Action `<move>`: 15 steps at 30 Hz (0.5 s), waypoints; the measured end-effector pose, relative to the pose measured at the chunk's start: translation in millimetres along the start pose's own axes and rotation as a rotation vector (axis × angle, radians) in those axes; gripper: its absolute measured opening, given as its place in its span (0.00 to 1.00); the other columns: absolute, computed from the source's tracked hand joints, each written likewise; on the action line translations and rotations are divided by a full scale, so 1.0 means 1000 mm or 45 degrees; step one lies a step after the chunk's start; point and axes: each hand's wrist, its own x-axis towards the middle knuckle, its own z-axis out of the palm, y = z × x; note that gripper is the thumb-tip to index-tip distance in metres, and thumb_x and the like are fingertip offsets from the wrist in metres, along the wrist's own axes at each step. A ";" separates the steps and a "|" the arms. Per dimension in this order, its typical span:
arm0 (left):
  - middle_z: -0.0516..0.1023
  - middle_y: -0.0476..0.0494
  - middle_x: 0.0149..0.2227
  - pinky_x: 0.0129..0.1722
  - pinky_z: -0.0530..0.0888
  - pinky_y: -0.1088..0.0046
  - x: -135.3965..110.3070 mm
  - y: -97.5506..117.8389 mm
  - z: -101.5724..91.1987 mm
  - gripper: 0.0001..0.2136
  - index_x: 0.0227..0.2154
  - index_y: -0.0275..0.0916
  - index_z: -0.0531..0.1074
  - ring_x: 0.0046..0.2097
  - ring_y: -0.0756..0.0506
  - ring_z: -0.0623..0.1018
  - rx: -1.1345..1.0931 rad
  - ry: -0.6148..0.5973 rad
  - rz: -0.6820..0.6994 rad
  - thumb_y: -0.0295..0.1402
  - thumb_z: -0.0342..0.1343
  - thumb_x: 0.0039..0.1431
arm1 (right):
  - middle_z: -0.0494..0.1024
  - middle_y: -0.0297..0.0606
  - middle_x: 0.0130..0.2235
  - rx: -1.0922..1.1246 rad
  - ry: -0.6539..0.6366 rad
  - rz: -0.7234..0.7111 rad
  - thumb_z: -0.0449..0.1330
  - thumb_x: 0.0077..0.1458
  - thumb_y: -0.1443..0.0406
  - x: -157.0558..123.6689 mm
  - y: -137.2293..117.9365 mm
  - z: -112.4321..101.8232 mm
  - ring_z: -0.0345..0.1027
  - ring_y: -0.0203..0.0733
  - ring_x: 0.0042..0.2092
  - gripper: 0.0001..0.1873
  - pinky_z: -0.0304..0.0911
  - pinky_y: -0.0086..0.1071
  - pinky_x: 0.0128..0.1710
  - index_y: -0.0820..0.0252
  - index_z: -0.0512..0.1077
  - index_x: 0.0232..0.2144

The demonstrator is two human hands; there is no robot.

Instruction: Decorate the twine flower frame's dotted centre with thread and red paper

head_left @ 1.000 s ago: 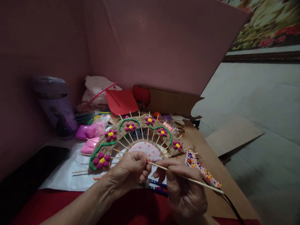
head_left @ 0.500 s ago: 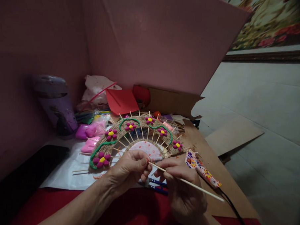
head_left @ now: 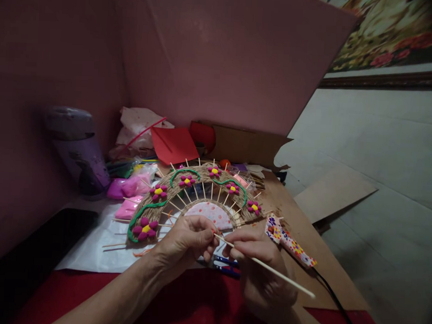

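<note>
In front of the half-round twine-wrapped fan (head_left: 201, 173), both my hands meet. My right hand (head_left: 265, 264) grips a thin wooden skewer (head_left: 280, 275), whose far end slants down to the right. The skewer's tip touches a tiny red-orange piece (head_left: 213, 231) pinched between the thumb and fingers of my left hand (head_left: 191, 237); most of that piece is hidden. The fan has magenta flowers with yellow centres, such as one flower (head_left: 145, 229) at its left end, green wavy stems and a white dotted centre (head_left: 210, 214). Blue-handled snips (head_left: 227, 266) lie partly behind my hands.
A flower-patterned glue gun (head_left: 291, 242) with a black cord lies on brown board at right. Pink bags (head_left: 130, 206) and a purple bottle (head_left: 83, 156) stand at left. Red paper (head_left: 174, 145) and cardboard (head_left: 245, 146) are behind. A dark flat object (head_left: 48, 236) is at far left.
The skewer's free end has dipped slightly down and left with my right hand. My left hand keeps its pinch. The whole view has shifted a little.
</note>
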 end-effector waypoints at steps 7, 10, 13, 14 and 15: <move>0.76 0.45 0.19 0.16 0.67 0.83 0.002 -0.003 -0.002 0.10 0.21 0.31 0.74 0.18 0.53 0.72 0.026 -0.005 0.033 0.30 0.69 0.38 | 0.74 0.42 0.41 0.133 0.014 0.032 0.48 0.56 0.79 -0.009 0.007 0.006 0.71 0.40 0.39 0.20 0.71 0.35 0.35 0.56 0.64 0.47; 0.76 0.45 0.18 0.16 0.67 0.83 0.002 -0.002 -0.001 0.10 0.20 0.31 0.73 0.18 0.53 0.72 0.017 -0.001 0.031 0.30 0.69 0.38 | 0.74 0.41 0.41 0.077 -0.006 -0.010 0.50 0.54 0.80 -0.009 0.006 0.004 0.70 0.40 0.41 0.20 0.70 0.34 0.36 0.57 0.66 0.45; 0.76 0.44 0.19 0.16 0.67 0.83 0.002 -0.001 0.001 0.10 0.20 0.31 0.73 0.17 0.53 0.72 0.010 0.019 0.013 0.29 0.69 0.37 | 0.74 0.39 0.39 -0.012 -0.007 -0.030 0.54 0.51 0.80 -0.006 0.003 0.002 0.69 0.39 0.42 0.18 0.68 0.33 0.39 0.59 0.67 0.42; 0.76 0.44 0.18 0.16 0.67 0.83 0.002 0.000 0.001 0.10 0.20 0.31 0.73 0.17 0.53 0.72 0.014 0.023 0.009 0.29 0.69 0.36 | 0.74 0.38 0.38 -0.036 -0.007 -0.034 0.54 0.51 0.79 -0.005 0.002 0.001 0.69 0.38 0.41 0.17 0.68 0.32 0.39 0.59 0.67 0.41; 0.76 0.45 0.18 0.16 0.67 0.83 0.002 0.000 0.001 0.11 0.19 0.31 0.73 0.17 0.53 0.72 0.019 0.027 0.007 0.29 0.70 0.36 | 0.73 0.37 0.37 -0.057 0.010 -0.032 0.55 0.51 0.79 -0.004 0.001 0.002 0.69 0.37 0.40 0.16 0.68 0.31 0.39 0.59 0.67 0.40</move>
